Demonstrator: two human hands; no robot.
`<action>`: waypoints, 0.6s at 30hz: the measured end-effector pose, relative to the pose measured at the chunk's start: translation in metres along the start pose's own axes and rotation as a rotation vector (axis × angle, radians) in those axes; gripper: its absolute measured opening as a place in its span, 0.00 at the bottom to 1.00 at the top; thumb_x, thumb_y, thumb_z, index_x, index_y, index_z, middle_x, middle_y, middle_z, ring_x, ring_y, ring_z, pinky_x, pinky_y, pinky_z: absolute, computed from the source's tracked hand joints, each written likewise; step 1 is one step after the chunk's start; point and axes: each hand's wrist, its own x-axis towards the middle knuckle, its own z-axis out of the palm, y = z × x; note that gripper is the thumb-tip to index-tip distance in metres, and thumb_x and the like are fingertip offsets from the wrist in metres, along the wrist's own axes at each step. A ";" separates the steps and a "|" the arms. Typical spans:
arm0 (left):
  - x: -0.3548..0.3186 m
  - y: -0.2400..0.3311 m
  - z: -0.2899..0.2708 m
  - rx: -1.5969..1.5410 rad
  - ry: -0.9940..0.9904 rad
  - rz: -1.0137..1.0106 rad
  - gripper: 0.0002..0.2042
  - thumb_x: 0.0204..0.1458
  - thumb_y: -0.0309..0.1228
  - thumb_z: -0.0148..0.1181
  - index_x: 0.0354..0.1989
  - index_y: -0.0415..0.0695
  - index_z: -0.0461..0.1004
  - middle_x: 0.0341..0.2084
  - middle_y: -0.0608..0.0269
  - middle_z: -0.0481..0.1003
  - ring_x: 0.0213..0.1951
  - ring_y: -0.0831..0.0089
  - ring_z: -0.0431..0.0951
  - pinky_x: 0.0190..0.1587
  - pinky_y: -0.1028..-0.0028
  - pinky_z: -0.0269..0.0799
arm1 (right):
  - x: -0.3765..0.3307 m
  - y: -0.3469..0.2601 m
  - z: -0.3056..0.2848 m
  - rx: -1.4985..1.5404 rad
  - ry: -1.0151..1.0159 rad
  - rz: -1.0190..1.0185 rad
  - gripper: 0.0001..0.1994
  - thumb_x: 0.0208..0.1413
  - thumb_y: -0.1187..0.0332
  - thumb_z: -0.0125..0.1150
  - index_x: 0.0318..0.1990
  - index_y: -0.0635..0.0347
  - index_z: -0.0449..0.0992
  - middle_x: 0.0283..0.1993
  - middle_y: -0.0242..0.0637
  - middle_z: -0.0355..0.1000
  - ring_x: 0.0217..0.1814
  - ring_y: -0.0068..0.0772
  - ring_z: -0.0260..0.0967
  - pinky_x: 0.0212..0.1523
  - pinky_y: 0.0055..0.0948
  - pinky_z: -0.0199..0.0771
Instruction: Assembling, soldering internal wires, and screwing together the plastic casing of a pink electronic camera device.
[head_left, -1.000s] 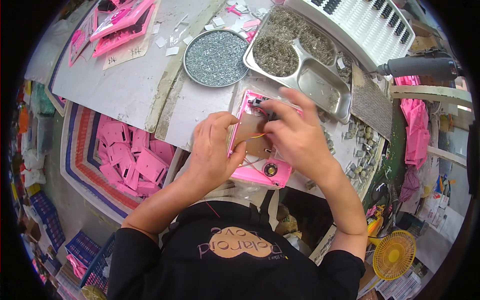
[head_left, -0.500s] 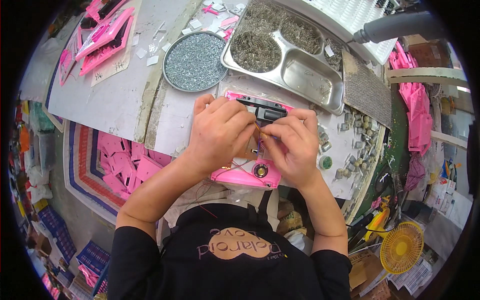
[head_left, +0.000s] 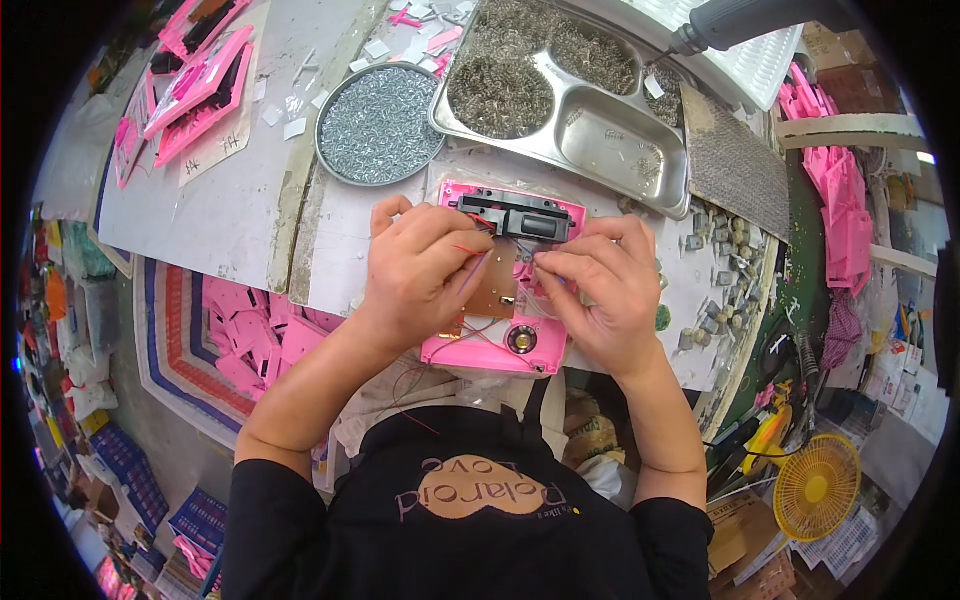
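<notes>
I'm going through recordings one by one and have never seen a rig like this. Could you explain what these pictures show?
There is no machine at work here: you see a person's own bare hands. Every picture comes from one wide fisheye camera worn on the head and looking down, so straight edges bend near the rim.

On the bench lies an open pink case with a black part at its far end and a round speaker at the near end. Beyond it are a dish of small metal pieces and a steel tray holding tiny springs.

The left hand pinches thin wires over the case. The right hand is beside them; whether it grips one is unclear.
</notes>
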 end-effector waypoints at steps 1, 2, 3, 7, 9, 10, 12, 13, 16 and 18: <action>-0.001 -0.001 0.000 -0.010 0.006 -0.013 0.10 0.41 0.26 0.73 0.33 0.49 0.81 0.33 0.69 0.80 0.33 0.72 0.78 0.44 0.66 0.60 | 0.000 -0.001 0.000 -0.006 -0.002 0.001 0.13 0.40 0.72 0.77 0.35 0.52 0.81 0.33 0.26 0.77 0.42 0.37 0.71 0.48 0.42 0.66; -0.002 -0.001 0.000 -0.019 0.011 -0.027 0.10 0.40 0.26 0.73 0.33 0.49 0.81 0.33 0.69 0.80 0.33 0.71 0.78 0.43 0.66 0.60 | 0.000 -0.001 0.000 0.005 -0.009 0.007 0.13 0.40 0.72 0.77 0.35 0.52 0.81 0.33 0.26 0.77 0.42 0.37 0.71 0.49 0.42 0.66; -0.003 -0.002 -0.002 -0.028 0.013 -0.014 0.11 0.40 0.26 0.73 0.34 0.49 0.82 0.33 0.69 0.80 0.33 0.71 0.78 0.42 0.66 0.60 | 0.001 -0.003 0.000 0.017 -0.016 0.011 0.12 0.40 0.72 0.76 0.35 0.52 0.81 0.33 0.26 0.77 0.42 0.37 0.71 0.49 0.42 0.66; -0.008 -0.003 -0.011 -0.023 -0.008 0.056 0.12 0.39 0.26 0.73 0.35 0.49 0.82 0.34 0.68 0.79 0.31 0.71 0.76 0.41 0.66 0.61 | 0.012 -0.006 0.002 0.065 -0.022 0.002 0.12 0.39 0.72 0.76 0.34 0.53 0.81 0.34 0.26 0.76 0.41 0.36 0.71 0.48 0.41 0.66; -0.008 -0.002 -0.013 -0.006 -0.021 0.094 0.13 0.37 0.26 0.73 0.35 0.49 0.82 0.36 0.68 0.78 0.31 0.71 0.75 0.41 0.66 0.61 | 0.020 -0.010 0.002 0.034 -0.058 -0.008 0.10 0.40 0.71 0.74 0.33 0.53 0.81 0.33 0.26 0.75 0.41 0.36 0.70 0.49 0.41 0.66; -0.007 -0.001 -0.013 0.005 -0.019 0.108 0.14 0.36 0.26 0.73 0.35 0.49 0.83 0.37 0.68 0.78 0.31 0.71 0.75 0.41 0.66 0.61 | 0.024 -0.011 0.003 0.018 -0.076 -0.015 0.09 0.41 0.71 0.72 0.33 0.53 0.82 0.33 0.26 0.75 0.41 0.36 0.70 0.50 0.41 0.66; -0.006 0.000 -0.013 0.017 -0.007 0.141 0.14 0.34 0.26 0.73 0.34 0.49 0.83 0.39 0.67 0.76 0.31 0.70 0.74 0.41 0.66 0.61 | 0.030 -0.011 0.008 -0.036 -0.157 -0.065 0.07 0.43 0.70 0.68 0.33 0.54 0.82 0.32 0.27 0.74 0.42 0.35 0.69 0.51 0.40 0.66; -0.005 -0.001 -0.013 0.021 0.003 0.160 0.14 0.34 0.26 0.73 0.34 0.50 0.83 0.40 0.66 0.76 0.31 0.70 0.74 0.41 0.65 0.62 | 0.034 -0.011 0.011 -0.061 -0.197 -0.091 0.07 0.43 0.69 0.67 0.32 0.54 0.82 0.31 0.27 0.74 0.42 0.35 0.69 0.52 0.40 0.66; -0.006 -0.001 -0.016 0.028 -0.006 0.172 0.15 0.33 0.26 0.73 0.34 0.49 0.83 0.42 0.64 0.75 0.33 0.68 0.74 0.42 0.64 0.63 | 0.048 -0.017 0.021 -0.153 -0.248 -0.163 0.06 0.45 0.68 0.62 0.30 0.56 0.82 0.31 0.29 0.74 0.43 0.35 0.69 0.53 0.40 0.65; -0.009 -0.002 -0.016 0.011 -0.021 0.155 0.15 0.32 0.25 0.73 0.34 0.48 0.83 0.43 0.64 0.74 0.34 0.67 0.74 0.43 0.63 0.63 | 0.052 -0.021 0.026 -0.211 -0.277 -0.167 0.05 0.44 0.68 0.62 0.29 0.56 0.82 0.31 0.29 0.74 0.44 0.34 0.70 0.53 0.40 0.64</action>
